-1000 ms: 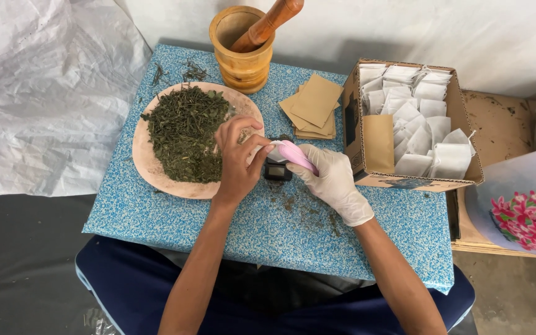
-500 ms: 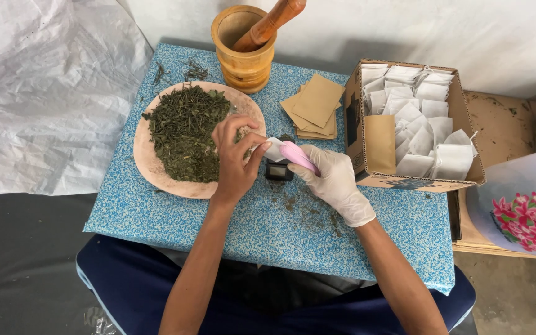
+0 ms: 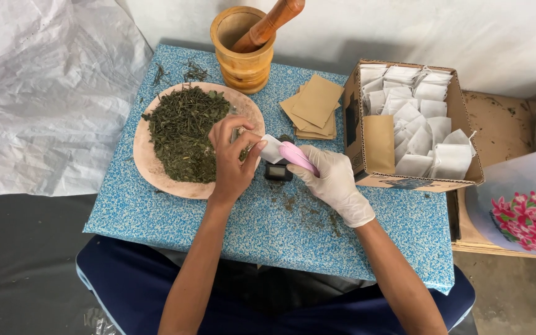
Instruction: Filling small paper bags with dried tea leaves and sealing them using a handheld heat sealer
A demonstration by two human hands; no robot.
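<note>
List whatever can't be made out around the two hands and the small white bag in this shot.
- Head view: the mouth of the small white bag is hidden between the left hand and the pink tool.
- The pink tool shows only its handle; the gloved right hand covers the rest.
- The small black object lies half under both hands; its kind is unclear.
- The mortar interior is in shadow.

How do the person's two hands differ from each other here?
The left hand is bare, while the right hand wears a white glove. The left hand sits over the rim of the plate of dried leaves and pinches a small white bag; the right hand is off the plate and holds a pink scoop. Both meet over the blue table, close together.
</note>
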